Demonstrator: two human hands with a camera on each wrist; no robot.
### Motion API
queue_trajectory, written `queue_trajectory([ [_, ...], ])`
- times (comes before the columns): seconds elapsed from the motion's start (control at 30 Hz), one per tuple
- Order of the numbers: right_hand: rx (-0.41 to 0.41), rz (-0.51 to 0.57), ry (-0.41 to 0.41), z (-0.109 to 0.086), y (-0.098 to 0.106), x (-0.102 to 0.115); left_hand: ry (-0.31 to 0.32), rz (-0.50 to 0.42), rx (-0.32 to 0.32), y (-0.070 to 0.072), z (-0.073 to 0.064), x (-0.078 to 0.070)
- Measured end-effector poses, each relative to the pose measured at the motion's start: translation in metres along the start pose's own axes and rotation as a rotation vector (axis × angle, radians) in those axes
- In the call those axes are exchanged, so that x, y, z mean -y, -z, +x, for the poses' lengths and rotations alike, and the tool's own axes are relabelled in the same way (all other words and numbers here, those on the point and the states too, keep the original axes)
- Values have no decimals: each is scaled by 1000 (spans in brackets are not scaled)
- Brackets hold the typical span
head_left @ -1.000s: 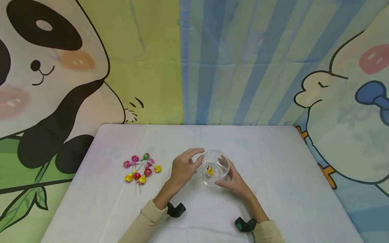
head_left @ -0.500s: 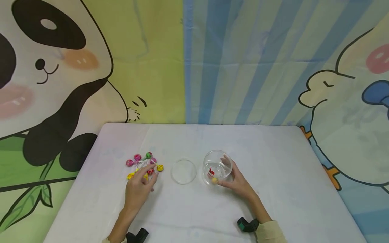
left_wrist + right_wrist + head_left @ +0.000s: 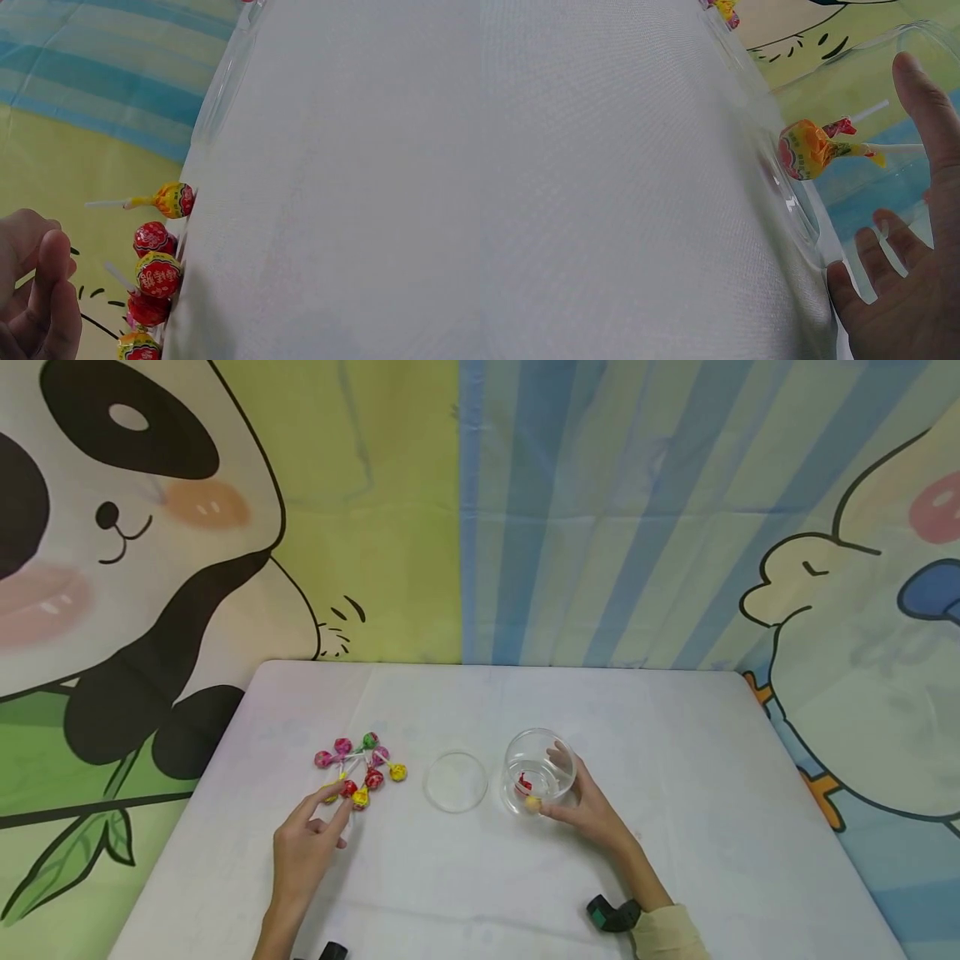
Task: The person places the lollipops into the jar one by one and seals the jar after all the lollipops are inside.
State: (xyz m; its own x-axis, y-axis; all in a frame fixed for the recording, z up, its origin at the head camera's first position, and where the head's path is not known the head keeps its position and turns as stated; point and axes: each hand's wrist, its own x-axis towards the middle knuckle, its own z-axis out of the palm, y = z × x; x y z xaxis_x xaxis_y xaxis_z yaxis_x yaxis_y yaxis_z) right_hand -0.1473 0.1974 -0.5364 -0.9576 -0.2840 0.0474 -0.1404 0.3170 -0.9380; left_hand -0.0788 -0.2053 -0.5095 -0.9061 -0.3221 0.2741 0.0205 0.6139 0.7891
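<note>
Lollipops [image 3: 374,778] in bright wrappers lie bunched left of centre in the head view, reds, yellows, pinks and one green showing up well against the white table [image 3: 675,860]. At the lower edge of the bunch I can see the person's left hand [image 3: 306,843], forefinger and thumb parted beside a red lollipop [image 3: 348,788]; whether a fingertip touches it, I can't tell. In the left wrist view that hand is at the lower left, fingers bent, with a gap between them and the wrappers beside it.

Right of centre, the right hand [image 3: 588,817] holds a clear jar [image 3: 536,753] from its right side, thumb towards the front. Through the wall I make out a yellow-orange lollipop [image 3: 802,150] low by the base and a red-wrapped one [image 3: 841,127] just behind it. Between the bunch and the jar, a clear disc [image 3: 455,782] lies flat. Near the bottom, a black wrist device [image 3: 613,915] sits beside a beige sleeve [image 3: 667,931], and a printed panda [image 3: 187,452] fills the upper left.
</note>
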Motion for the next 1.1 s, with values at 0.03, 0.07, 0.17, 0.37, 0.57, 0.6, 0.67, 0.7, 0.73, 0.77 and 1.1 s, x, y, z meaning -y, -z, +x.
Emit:
queue_trajectory([
  [0.03, -1, 0, -1, 0, 0, 0, -5, 4, -6, 0, 0, 0],
  [0.07, -2, -4, -3, 0, 0, 0, -18, 29, -11, -1, -1, 1],
  [0.17, -4, -9, -6, 1, 0, -1, -74, 181, -33, -3, -4, 2],
  [0.37, -6, -11, -4, 1, -1, 0, -98, 384, -18, -6, -11, 6],
  [0.57, -2, -22, -1, 1, 1, -1, -32, 396, 32, -5, -13, 6],
  [0.6, -2, -24, -3, 1, 1, 0, -29, 400, 44, -6, -13, 6],
  [0.67, -5, -27, -5, 2, 1, -1, -22, 406, 67, -6, -13, 7],
  [0.7, -6, -27, -6, 2, 1, -1, -20, 415, 74, -6, -13, 8],
  [0.73, -6, -30, -8, 2, 1, -1, -19, 425, 79, -7, -13, 9],
  [0.77, -6, -30, -9, 2, 1, -1, -14, 434, 82, -7, -13, 10],
  [1.1, -2, -30, 1, 1, 0, -2, -29, 460, 79, -7, -15, 10],
])
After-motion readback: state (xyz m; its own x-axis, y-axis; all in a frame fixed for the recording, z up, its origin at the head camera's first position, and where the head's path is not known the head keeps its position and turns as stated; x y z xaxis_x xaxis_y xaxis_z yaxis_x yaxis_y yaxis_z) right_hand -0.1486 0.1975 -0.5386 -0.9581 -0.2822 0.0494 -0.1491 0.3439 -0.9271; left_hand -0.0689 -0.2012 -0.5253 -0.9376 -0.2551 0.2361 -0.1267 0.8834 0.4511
